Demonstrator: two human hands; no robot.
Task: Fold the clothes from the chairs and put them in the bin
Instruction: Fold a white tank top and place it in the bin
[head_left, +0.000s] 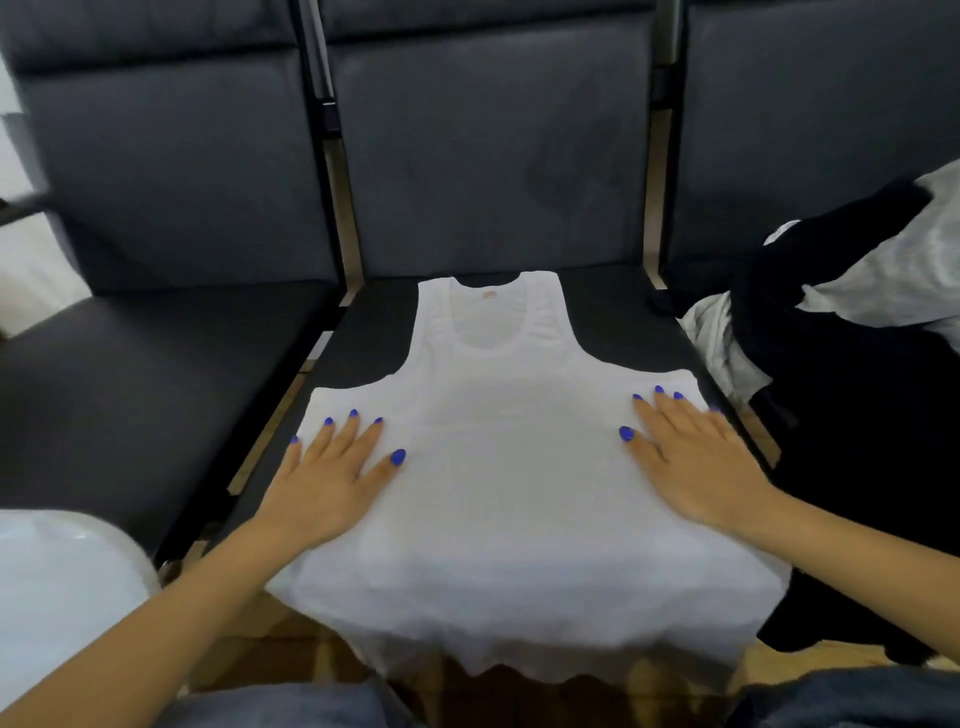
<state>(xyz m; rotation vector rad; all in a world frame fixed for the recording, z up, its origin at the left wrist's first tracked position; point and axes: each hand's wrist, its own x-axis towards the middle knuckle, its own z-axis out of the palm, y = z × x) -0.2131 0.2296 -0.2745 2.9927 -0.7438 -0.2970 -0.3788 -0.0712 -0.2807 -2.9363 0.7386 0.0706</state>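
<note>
A white tank top (498, 447) lies spread flat on the middle chair seat (618, 312), neck towards the backrest and hem hanging over the front edge. My left hand (332, 478) rests flat on its left side with fingers straight and spread. My right hand (696, 457) lies flat on its right side near the armhole, fingers straight. A white bin (57, 582) shows at the lower left.
A heap of black and white clothes (841, 332) fills the right chair and spills over its front. The left chair seat (130, 374) is dark. Dark padded backrests (488, 156) stand behind. Wooden floor and my jeans show below.
</note>
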